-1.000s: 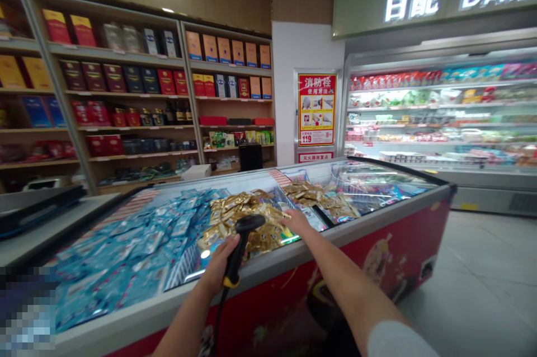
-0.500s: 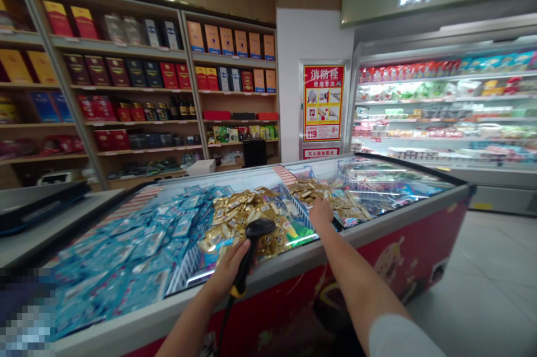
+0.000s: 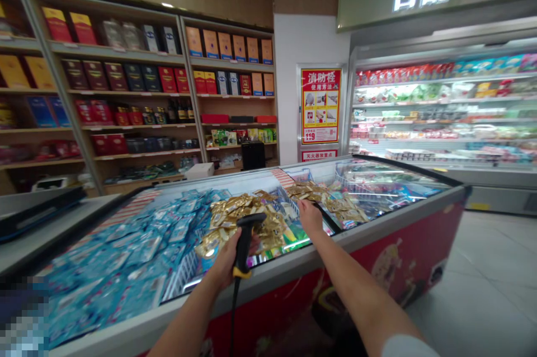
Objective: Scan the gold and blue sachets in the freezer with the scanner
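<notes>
A black and yellow handheld barcode scanner (image 3: 244, 242) is gripped in my left hand (image 3: 226, 261), its cable hanging down the freezer's front. My right hand (image 3: 311, 219) reaches over the chest freezer (image 3: 289, 264), fingers curled, beside the black edge (image 3: 328, 218) of a glass lid. Whether those fingers hold anything is hidden. Beyond the scanner lie gold packets (image 3: 235, 208) in a wire basket. More gold packets (image 3: 344, 208) lie to the right of my right hand. Blue packets (image 3: 138, 245) fill the freezer's left part.
A grey counter (image 3: 25, 245) stands at the left. Shelves (image 3: 138, 91) with boxed goods and bottles line the back wall. A red and yellow fire hydrant notice (image 3: 320, 105) hangs at the middle. On the right is a lit display fridge (image 3: 444, 116) above a tiled floor (image 3: 478, 290).
My right hand has moved left, and more of the black lid edge shows beside it. The scanner in my left hand has shifted slightly left and tilted. The view has turned slightly.
</notes>
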Motion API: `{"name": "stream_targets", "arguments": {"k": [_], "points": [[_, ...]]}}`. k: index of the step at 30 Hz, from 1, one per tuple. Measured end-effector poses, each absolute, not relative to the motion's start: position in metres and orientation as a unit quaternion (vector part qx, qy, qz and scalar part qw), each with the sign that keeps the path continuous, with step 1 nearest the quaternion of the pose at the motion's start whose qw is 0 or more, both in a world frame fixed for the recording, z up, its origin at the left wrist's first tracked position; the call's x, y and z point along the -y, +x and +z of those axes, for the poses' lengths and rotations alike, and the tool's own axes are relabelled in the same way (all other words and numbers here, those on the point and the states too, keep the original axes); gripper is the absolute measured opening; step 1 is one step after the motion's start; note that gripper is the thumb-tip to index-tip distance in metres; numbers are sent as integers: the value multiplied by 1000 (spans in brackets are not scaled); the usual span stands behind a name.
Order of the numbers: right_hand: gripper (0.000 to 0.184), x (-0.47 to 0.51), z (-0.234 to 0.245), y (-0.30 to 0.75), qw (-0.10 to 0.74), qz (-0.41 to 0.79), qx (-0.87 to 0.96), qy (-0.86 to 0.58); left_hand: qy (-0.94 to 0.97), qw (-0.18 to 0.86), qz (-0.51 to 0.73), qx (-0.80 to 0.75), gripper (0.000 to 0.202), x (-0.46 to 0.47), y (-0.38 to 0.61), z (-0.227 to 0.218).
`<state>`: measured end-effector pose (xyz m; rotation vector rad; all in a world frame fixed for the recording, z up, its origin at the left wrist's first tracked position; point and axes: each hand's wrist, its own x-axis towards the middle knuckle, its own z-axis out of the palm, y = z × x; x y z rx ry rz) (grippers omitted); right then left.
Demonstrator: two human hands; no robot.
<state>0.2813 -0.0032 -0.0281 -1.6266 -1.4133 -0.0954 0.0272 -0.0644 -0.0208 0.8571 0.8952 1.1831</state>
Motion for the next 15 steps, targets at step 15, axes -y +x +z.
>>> {"name": "stream_targets", "arguments": {"k": [15], "points": [[46,19,-43,251,561,244,577,-541,486,545,531,-430,37,97,20,-20]]}}
